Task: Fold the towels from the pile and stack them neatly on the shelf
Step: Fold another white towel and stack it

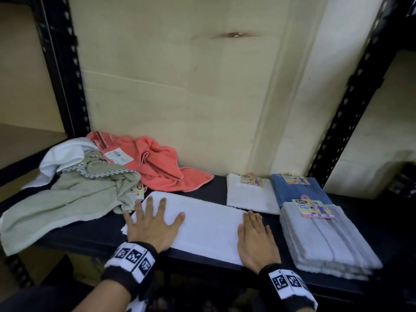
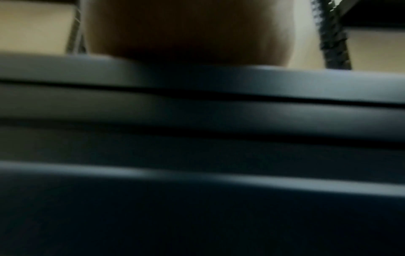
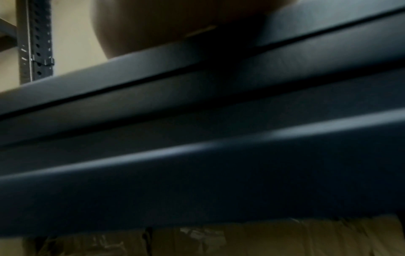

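Note:
A white towel (image 1: pixel 209 224) lies flat and folded into a long strip on the dark shelf (image 1: pixel 94 233). My left hand (image 1: pixel 152 221) presses flat on its left end with the fingers spread. My right hand (image 1: pixel 256 235) lies flat on its right end, fingers straight and together. To the left sits the loose pile: a pale green towel (image 1: pixel 67 199), a white towel (image 1: pixel 63 156) and a coral towel (image 1: pixel 157 163). Both wrist views are dark and blurred, showing only the heel of my left hand (image 2: pixel 188 31), of my right hand (image 3: pixel 166 22) and the shelf's front edge (image 3: pixel 197 121).
Folded towels with paper labels lie at the right: a white one (image 1: pixel 249 194), a blue one (image 1: pixel 297 188) and a grey stack (image 1: pixel 324 237) near the front edge. Black perforated uprights (image 1: pixel 65 70) (image 1: pixel 358 91) frame the bay, with a pale back panel (image 1: pixel 191 86) behind.

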